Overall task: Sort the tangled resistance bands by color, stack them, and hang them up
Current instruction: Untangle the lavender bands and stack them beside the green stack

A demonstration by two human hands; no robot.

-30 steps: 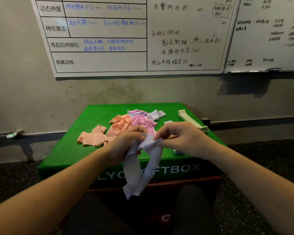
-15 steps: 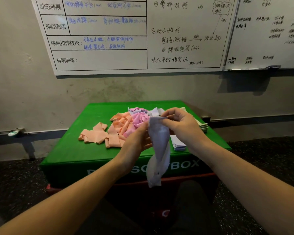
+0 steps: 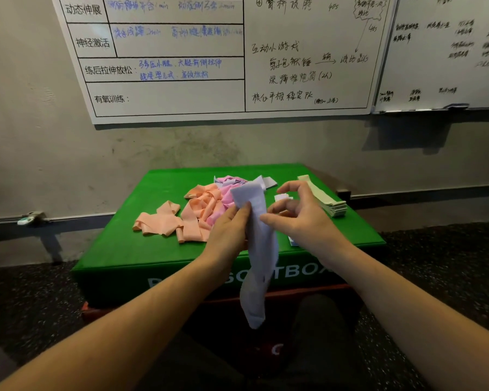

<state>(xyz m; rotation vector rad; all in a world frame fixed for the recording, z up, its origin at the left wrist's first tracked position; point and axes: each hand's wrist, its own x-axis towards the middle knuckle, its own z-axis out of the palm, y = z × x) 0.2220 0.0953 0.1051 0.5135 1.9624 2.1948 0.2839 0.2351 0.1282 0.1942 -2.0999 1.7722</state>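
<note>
Lavender band (image 3: pixel 259 249) pinched by left hand (image 3: pixel 229 232)

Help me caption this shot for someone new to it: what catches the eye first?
A pale lavender band dangles in mid-frame, gripped by the left hand while the right hand touches it. Behind lies a tangle of peach bands and pink bands on the green box.

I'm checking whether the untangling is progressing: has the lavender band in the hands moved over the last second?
Yes. The lavender band was bunched low at the green box's front edge; its top now reaches the pink pile, hanging straighter.
</note>
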